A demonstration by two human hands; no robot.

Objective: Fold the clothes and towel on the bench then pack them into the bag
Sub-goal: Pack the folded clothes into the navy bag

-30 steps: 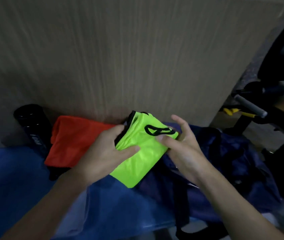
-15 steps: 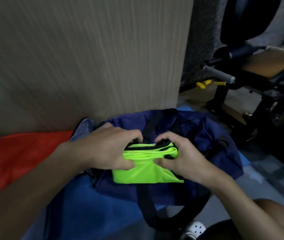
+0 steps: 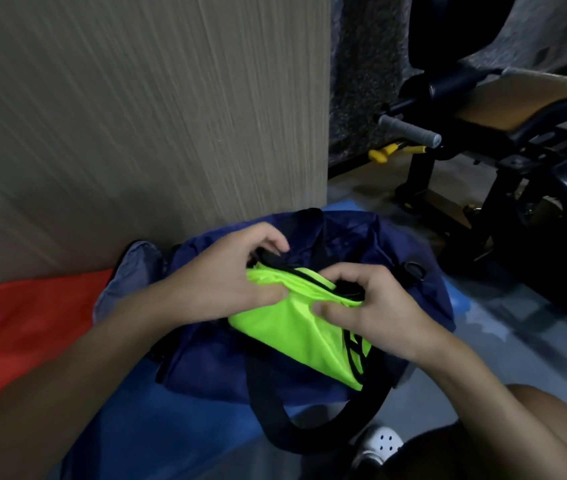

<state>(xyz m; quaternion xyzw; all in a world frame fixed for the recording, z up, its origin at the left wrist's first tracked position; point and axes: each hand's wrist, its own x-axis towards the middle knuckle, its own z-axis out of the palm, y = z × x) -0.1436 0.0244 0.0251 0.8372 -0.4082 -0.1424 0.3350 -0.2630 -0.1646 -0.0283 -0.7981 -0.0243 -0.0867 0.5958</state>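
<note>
Both forearms reach in from near edge, converging mid-scene. Left hand [image 3: 226, 282] knuckles up, fingers [image 3: 271, 242] curled, thumb pinching down. Right hand [image 3: 375, 313] just beside it, fingers clenched, thumb pressed flat. Bare knee at near right.

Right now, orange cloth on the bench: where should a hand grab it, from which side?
Probably the orange cloth's right edge, the end nearest the bag, coming from above with the left hand. It lies flat on the blue bench against the wall, so only the top and near sides look open. Both hands are holding the green shirt.
</note>
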